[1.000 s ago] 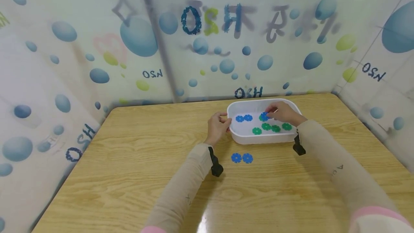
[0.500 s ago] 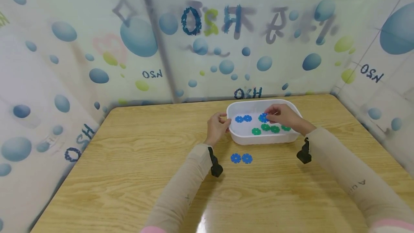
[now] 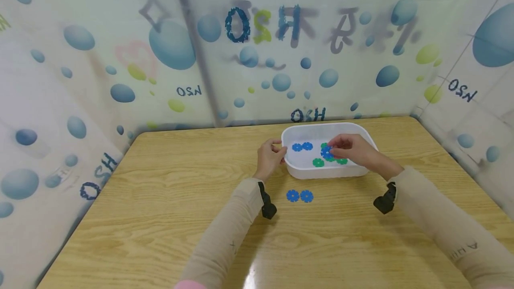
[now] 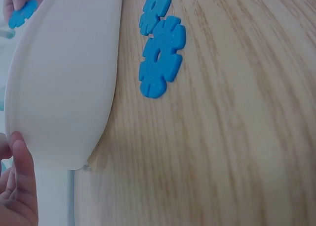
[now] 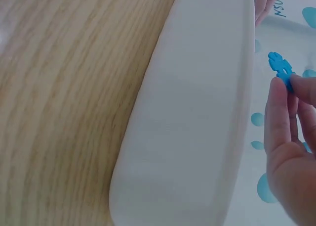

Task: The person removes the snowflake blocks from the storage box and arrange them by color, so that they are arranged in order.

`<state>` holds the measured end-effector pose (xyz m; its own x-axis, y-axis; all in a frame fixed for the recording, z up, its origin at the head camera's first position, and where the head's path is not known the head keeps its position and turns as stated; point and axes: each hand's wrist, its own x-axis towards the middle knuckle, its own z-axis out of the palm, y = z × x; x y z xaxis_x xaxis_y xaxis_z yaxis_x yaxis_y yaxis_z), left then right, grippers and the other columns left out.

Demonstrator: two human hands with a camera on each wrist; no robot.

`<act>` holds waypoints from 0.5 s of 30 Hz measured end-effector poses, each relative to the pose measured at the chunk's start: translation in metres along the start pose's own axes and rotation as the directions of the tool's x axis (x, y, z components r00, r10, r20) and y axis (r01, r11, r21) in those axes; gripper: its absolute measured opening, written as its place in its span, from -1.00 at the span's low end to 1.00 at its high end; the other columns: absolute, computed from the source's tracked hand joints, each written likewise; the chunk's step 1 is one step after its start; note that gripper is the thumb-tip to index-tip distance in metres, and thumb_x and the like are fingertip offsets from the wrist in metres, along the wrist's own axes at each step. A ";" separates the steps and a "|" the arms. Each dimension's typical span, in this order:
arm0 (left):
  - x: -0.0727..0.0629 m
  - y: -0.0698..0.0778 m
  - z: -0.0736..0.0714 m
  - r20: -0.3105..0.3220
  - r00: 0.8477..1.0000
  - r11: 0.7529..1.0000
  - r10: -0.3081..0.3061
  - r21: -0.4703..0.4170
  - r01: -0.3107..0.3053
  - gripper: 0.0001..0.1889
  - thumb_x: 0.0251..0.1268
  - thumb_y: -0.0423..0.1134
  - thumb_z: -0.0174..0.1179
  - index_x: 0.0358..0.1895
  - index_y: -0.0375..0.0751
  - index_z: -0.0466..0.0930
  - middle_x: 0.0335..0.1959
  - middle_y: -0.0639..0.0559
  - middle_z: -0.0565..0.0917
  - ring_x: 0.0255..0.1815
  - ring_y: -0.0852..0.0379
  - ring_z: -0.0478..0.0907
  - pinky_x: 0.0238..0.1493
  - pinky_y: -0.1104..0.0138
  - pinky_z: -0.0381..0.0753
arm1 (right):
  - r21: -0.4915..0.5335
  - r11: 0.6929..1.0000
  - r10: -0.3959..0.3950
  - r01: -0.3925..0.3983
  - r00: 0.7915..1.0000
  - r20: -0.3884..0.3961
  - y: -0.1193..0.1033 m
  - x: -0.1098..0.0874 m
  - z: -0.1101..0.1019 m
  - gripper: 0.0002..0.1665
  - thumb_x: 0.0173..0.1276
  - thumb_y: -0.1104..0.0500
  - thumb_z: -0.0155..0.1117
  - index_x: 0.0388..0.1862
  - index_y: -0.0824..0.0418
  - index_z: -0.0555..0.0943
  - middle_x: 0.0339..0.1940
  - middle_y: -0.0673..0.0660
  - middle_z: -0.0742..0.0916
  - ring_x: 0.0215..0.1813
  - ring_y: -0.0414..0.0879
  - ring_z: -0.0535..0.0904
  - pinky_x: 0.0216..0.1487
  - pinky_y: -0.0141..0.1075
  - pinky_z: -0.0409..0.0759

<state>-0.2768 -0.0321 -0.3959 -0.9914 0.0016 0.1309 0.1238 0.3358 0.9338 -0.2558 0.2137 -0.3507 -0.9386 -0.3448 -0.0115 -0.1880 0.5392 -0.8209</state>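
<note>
My right hand (image 3: 355,151) pinches a blue snowflake disc (image 3: 326,152) between thumb and fingers, raised over the white plastic tub (image 3: 321,174). In the right wrist view the same disc (image 5: 280,67) sticks out past the fingertips. The left hand (image 3: 270,159) holds the tub's left end by its rim, as the left wrist view also shows. Inside the tub, two blue discs (image 3: 302,147) lie at the left. Several green discs (image 3: 318,163) lie nearer the middle, partly hidden by the right hand and the held disc.
On the wooden table (image 3: 180,208), in front of the tub, two more blue discs (image 3: 300,196) lie side by side. A patterned curtain (image 3: 249,84) stands behind the table's far edge. Black straps with cameras (image 3: 268,206) sit on the wrists.
The right hand has lifted the blue disc off a green disc and drawn it slightly nearer; the right forearm has swung rightward. My left hand stays put on the tub.
</note>
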 end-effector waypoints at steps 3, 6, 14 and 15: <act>0.000 0.000 0.000 0.000 1.000 1.000 0.004 -0.006 -0.004 -0.70 0.12 -0.37 0.15 -0.05 -0.40 0.47 -0.55 -0.11 0.54 -0.63 -0.03 0.56 -0.59 0.32 0.59 | 0.044 0.999 -0.007 0.006 1.000 0.022 -0.001 -0.006 0.003 -0.68 0.24 0.15 0.16 -0.10 0.34 0.52 -0.27 0.18 0.58 -0.25 -0.04 0.45 -0.23 -0.44 0.54; 0.000 0.000 0.001 0.003 1.000 1.000 0.000 -0.007 0.000 -0.70 0.13 -0.37 0.15 -0.05 -0.39 0.46 -0.54 -0.11 0.54 -0.60 -0.07 0.57 -0.55 0.26 0.61 | 0.093 0.996 -0.022 0.017 0.999 0.049 0.000 -0.012 0.007 -0.68 0.23 0.17 0.18 -0.12 0.37 0.52 -0.29 0.19 0.58 -0.28 -0.09 0.47 -0.22 -0.42 0.56; 0.000 -0.001 0.001 0.007 1.000 1.000 -0.021 -0.011 0.021 -0.70 0.14 -0.35 0.15 -0.04 -0.36 0.46 -0.53 -0.10 0.53 -0.49 -0.20 0.58 -0.63 0.43 0.55 | 0.222 0.972 -0.102 0.073 0.987 0.122 0.004 -0.027 0.023 -0.73 0.22 0.28 0.17 -0.17 0.46 0.50 -0.36 0.18 0.57 -0.36 -0.18 0.50 -0.22 -0.33 0.59; 0.000 -0.001 0.001 0.007 1.000 1.000 -0.021 -0.013 0.021 -0.70 0.14 -0.35 0.15 -0.04 -0.37 0.46 -0.53 -0.10 0.52 -0.49 -0.20 0.58 -0.63 0.44 0.54 | 0.216 0.973 -0.107 0.078 0.986 0.125 0.004 -0.028 0.025 -0.74 0.22 0.28 0.17 -0.18 0.46 0.50 -0.35 0.17 0.58 -0.36 -0.19 0.50 -0.23 -0.34 0.59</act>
<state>-0.2772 -0.0315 -0.3966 -0.9940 0.0013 0.1091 0.1037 0.3239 0.9404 -0.2226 0.2064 -0.3674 -0.8696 -0.4937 0.0050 -0.1939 0.3322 -0.9231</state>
